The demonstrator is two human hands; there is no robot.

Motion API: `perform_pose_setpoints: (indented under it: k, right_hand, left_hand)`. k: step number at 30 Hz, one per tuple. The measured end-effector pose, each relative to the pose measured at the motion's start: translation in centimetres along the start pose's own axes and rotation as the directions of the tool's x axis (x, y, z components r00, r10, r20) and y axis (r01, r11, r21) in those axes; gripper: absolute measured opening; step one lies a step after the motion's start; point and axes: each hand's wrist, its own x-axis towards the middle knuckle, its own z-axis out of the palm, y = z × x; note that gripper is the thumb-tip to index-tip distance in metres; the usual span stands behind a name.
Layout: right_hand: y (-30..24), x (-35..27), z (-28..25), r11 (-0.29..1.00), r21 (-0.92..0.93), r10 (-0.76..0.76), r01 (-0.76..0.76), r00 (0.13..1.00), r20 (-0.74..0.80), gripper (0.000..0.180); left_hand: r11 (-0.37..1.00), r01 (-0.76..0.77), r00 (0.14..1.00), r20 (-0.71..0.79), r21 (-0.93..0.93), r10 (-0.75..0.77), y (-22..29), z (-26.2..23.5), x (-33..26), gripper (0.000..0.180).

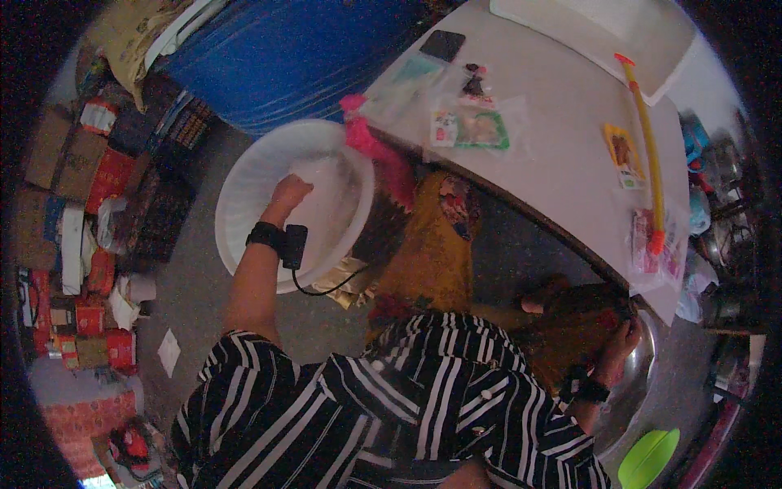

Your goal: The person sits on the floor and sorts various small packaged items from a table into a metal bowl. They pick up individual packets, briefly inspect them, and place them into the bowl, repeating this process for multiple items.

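A grey concrete floor (pixel 204 301) runs under the person, and a pale grey table (pixel 570 147) fills the upper right of the head view, its near edge slanting down from the upper middle toward the lower right. On the table lie clear plastic packets (pixel 468 126), a small black card (pixel 442 44), a white tray (pixel 595 33) at the far end, and a long yellow stick with orange tips (pixel 648 138), whose long axis runs roughly along the table's right side, from far to near. To the left, cardboard boxes and red packets (pixel 90 212) are stacked along the floor's edge, and a blue sheet (pixel 293 49) covers something large at the top. A round white plastic tub (pixel 244 187) stands on the floor beside the table's left corner, its opening facing up. The left hand (pixel 289 194) reaches down into the tub, fingers curled together against its inner wall; whether they clamp anything cannot be told. A black wrist strap with a small box (pixel 281 240) sits on that forearm. The right hand (pixel 623 338) grips the table's near lower corner, fingers closed over the edge, just above a steel bowl (pixel 648 367). A green lid (pixel 649 458) lies near the lower right.
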Motion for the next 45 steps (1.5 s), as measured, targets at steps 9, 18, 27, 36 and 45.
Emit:
perform_pose_setpoints:
  k: [9,18,27,36,45]
  right_hand:
    - [-1.4,0.0,0.1,0.966,0.234,0.114,-0.107,0.993,-0.016,0.033]
    - [1.7,0.8,1.4,0.99,0.043,-0.123,0.135,0.969,-0.212,0.018]
    - [0.1,0.1,0.4,0.953,0.299,0.033,0.045,0.968,-0.25,0.013]
    - [-10.2,1.4,0.0,0.95,0.25,-0.131,0.188,0.965,-0.226,0.016]
    - [-17.1,-0.6,10.2,0.614,0.589,-0.191,-0.525,0.625,0.757,0.023]
  left_hand:
    - [0.459,-0.762,0.584,0.18,0.457,0.791,-6.7,5.7,2.0,0.015]
    - [0.628,-0.611,0.775,0.204,0.482,0.598,-7.8,5.2,2.9,0.013]
    - [0.661,-0.477,0.738,-0.144,0.579,0.659,-4.1,0.3,1.0,0.013]
    - [0.816,-0.488,0.713,-0.399,0.308,0.577,18.4,-3.0,-13.3,0.012]
    - [-0.031,-0.926,-0.082,-0.121,0.375,0.989,23.3,7.6,-16.3,0.01]
